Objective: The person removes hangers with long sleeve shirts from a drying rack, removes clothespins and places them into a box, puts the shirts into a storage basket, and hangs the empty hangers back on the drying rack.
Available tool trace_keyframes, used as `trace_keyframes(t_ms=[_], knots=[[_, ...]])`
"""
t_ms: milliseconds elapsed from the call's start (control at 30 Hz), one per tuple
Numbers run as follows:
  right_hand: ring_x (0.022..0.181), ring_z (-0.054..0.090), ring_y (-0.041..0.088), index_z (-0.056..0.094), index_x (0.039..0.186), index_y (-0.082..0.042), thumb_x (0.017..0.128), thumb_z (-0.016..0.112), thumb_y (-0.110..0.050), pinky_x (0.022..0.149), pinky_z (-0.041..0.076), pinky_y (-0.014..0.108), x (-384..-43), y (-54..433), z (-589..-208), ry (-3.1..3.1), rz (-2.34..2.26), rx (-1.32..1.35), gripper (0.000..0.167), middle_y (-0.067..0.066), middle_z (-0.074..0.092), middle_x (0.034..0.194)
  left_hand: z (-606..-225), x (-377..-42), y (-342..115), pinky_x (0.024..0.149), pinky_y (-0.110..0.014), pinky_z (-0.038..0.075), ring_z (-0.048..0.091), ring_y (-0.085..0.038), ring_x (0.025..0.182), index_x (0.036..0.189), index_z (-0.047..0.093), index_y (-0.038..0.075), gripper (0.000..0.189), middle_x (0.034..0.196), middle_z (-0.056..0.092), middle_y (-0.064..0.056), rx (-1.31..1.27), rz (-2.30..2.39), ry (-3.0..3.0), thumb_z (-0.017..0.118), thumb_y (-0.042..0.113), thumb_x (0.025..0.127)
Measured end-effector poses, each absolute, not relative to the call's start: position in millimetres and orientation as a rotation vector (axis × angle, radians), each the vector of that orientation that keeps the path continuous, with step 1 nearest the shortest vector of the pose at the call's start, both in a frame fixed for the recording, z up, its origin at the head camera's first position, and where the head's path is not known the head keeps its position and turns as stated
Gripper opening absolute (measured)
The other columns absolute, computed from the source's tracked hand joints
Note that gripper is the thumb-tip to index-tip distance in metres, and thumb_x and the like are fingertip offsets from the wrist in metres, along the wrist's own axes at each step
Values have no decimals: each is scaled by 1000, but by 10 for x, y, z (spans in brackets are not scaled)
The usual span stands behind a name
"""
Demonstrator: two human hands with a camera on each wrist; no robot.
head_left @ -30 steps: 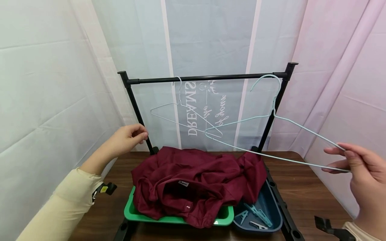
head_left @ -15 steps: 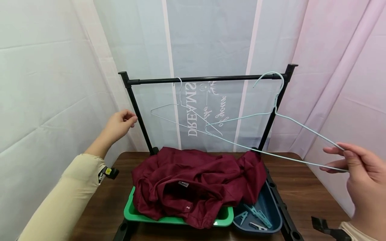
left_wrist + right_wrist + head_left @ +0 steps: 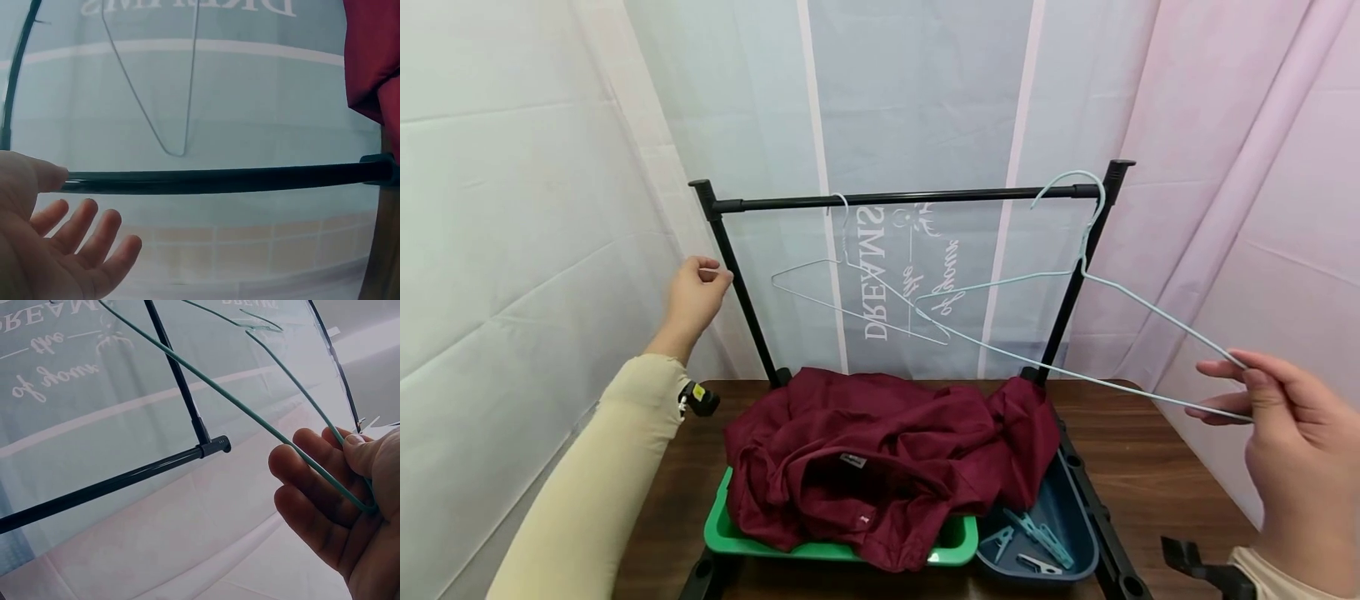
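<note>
My right hand (image 3: 1292, 458) pinches one corner of a light blue wire hanger (image 3: 1000, 350), thumb over the wire. The hanger is held out to the left, its hook up near the rack's right top corner. In the right wrist view the hanger's corner (image 3: 369, 509) lies against my palm. My left hand (image 3: 692, 296) holds nothing; it is raised beside the rack's left post (image 3: 747, 304), fingers loosely bent. In the left wrist view its thumb overlaps that post. A pale second hanger (image 3: 808, 267) hangs from the black rail (image 3: 925, 197). Below, a maroon garment (image 3: 880, 433) lies heaped.
The garment covers most of a green basket (image 3: 820, 550) and part of a dark blue tray (image 3: 1078, 508). Several clothespins (image 3: 1045, 537) lie in the tray. The rack's feet stand on a brown wooden table (image 3: 1120, 442). Pale printed curtains (image 3: 917, 92) surround the back and sides.
My left hand has risen and moved left, beside the rack's left post. My right hand with the hanger has shifted slightly left. The garment stays as it was.
</note>
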State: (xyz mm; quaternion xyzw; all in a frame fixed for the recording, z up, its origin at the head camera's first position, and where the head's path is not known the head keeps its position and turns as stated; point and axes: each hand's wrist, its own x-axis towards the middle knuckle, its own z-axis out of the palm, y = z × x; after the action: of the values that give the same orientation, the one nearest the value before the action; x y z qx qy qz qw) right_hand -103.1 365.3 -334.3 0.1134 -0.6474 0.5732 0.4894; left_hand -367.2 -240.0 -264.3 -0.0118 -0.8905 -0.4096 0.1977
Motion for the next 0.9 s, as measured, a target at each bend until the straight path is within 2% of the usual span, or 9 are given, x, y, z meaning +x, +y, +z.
trace_keyframes(t_ms=[133, 300, 467, 700, 900], knots=[[62, 74, 11, 57, 117, 28, 101, 53, 9, 62, 58, 20, -1048, 3633, -3356, -1507, 1446, 340, 26, 12, 79, 101, -2694, -3794, -2388, 93, -46, 49, 60, -34, 118, 148, 43, 5, 59, 136, 60, -22, -4, -1230, -2478, 61, 37, 102], [62, 73, 10, 59, 116, 27, 101, 54, 8, 61, 58, 20, -1054, 3612, -3359, -1525, 1395, 292, 25, 11, 79, 99, -2745, -3908, -2358, 95, -48, 49, 59, -37, 119, 149, 41, 2, 62, 136, 59, -25, -3, -1247, -2437, 64, 34, 101], [61, 73, 9, 61, 115, 26, 101, 56, 7, 61, 58, 19, -1056, 3596, -3351, -1548, 1351, 254, 25, 9, 79, 99, -2795, -3966, -2326, 88, -39, 50, 60, -33, 114, 148, 42, 0, 59, 130, 59, -24, -32, -1255, -2398, 62, 32, 102], [61, 72, 4, 63, 114, 24, 101, 56, 6, 62, 57, 17, -1059, 3595, -3359, -1613, 1228, 191, 23, 5, 79, 99, -2858, -4008, -2313, 69, -16, 52, 63, -19, 101, 145, 46, 1, 52, 124, 60, -20, -83, -1291, -2358, 60, 29, 103], [61, 72, 4, 64, 113, 24, 100, 57, 6, 62, 57, 16, -1065, 3599, -3369, -1626, 1204, 171, 23, 4, 79, 99, -2867, -4031, -2265, 65, -15, 52, 64, -25, 102, 143, 49, 1, 46, 123, 61, -21, -90, -1304, -2354, 60, 23, 104]])
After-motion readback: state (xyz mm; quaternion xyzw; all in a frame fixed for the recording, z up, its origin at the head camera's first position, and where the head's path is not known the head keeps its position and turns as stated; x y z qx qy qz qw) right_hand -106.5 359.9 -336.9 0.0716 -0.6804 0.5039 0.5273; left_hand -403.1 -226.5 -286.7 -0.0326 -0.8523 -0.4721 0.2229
